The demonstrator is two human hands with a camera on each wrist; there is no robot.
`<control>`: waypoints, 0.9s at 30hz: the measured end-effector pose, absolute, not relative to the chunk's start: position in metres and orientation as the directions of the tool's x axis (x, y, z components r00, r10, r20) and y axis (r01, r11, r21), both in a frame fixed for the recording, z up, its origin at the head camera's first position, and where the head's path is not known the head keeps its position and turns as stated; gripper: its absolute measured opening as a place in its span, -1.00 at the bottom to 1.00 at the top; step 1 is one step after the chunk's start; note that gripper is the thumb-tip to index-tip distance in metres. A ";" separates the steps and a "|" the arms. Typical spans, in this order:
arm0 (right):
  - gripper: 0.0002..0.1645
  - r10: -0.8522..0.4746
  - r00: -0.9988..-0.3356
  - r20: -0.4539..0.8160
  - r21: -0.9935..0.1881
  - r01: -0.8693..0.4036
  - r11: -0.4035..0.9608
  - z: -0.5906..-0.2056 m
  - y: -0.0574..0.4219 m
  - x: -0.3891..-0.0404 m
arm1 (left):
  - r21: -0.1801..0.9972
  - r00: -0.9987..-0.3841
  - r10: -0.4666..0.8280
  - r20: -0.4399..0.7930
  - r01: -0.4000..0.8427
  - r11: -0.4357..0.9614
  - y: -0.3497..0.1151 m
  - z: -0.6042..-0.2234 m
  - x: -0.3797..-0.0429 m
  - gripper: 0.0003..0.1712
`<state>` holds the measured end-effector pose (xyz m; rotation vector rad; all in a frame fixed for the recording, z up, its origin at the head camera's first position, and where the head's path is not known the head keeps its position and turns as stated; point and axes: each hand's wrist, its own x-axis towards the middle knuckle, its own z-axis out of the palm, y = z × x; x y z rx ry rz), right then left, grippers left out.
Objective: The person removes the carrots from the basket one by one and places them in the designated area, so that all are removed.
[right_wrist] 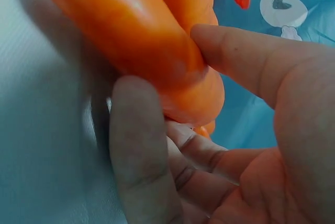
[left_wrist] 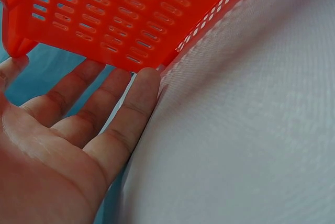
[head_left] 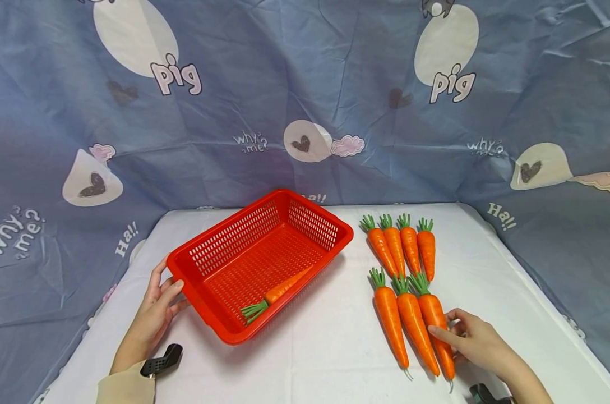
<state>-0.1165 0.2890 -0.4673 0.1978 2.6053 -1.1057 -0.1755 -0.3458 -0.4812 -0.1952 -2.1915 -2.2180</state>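
At the left end of a red plastic basket [head_left: 199,303], my left hand [head_left: 156,311] holds on, thumb at the rim and fingers against the outer wall. The left wrist view shows the fingertips [left_wrist: 144,80] at the bottom edge of the slotted wall. Inside the basket lies one carrot [head_left: 282,287] with a green top. My right hand [head_left: 474,339] grips the rightmost carrot [head_left: 438,320] of the front row, thumb on its upper side and fingers at its right side. Two more carrots, a middle one [head_left: 416,325] and a left one [head_left: 389,317], lie close beside it.
Behind the front row, several more carrots [head_left: 410,247] lie side by side, green tops toward the back. Everything rests on a white-covered table [head_left: 325,359]. A blue printed cloth [head_left: 305,73] hangs behind and along both sides.
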 end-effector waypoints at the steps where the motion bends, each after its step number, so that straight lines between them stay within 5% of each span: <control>1: -0.31 0.008 -0.944 -0.331 -0.677 0.244 0.694 -0.467 0.289 -0.117 | 0.995 -0.992 0.075 0.100 0.099 -0.016 -0.346 -0.481 -0.176 -0.23; 27: -0.22 0.006 -0.932 -0.361 -0.628 0.248 0.737 -0.465 0.288 -0.122 | 0.996 -0.995 0.054 0.086 0.086 -0.003 -0.345 -0.482 -0.176 -0.21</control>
